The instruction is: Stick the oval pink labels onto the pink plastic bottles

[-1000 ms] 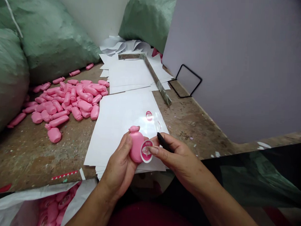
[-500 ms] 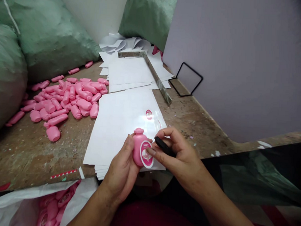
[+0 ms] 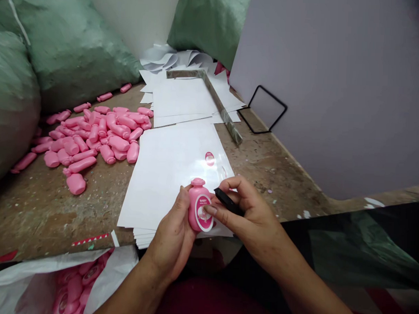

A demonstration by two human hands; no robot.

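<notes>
My left hand [image 3: 174, 231] is wrapped round a small pink plastic bottle [image 3: 196, 192], held upright over the front of the paper stack. An oval pink sticker with a white rim [image 3: 202, 224] lies against the bottle's front, and the right thumb presses on it. My right hand [image 3: 250, 218] grips a slim black tool [image 3: 226, 201], perhaps a blade or tweezers, its pointed end toward the bottle. Beneath is a stack of white sheets [image 3: 161, 173]; the top one carries an oval sticker [image 3: 209, 159] just beyond the hands.
Loose pink bottles [image 3: 103, 132] are heaped left on the worn wooden table [image 3: 104, 203]. Green sacks [image 3: 75, 51] stand behind. An L-shaped bar [image 3: 220, 107] lies on more paper; a black wire frame [image 3: 269, 108] leans at right. A white bag [image 3: 119, 268] below holds labelled bottles.
The sticker, which stuck out past the bottle's right side, now sits flatter and more centred on its front. The bottle has turned to face me more.
</notes>
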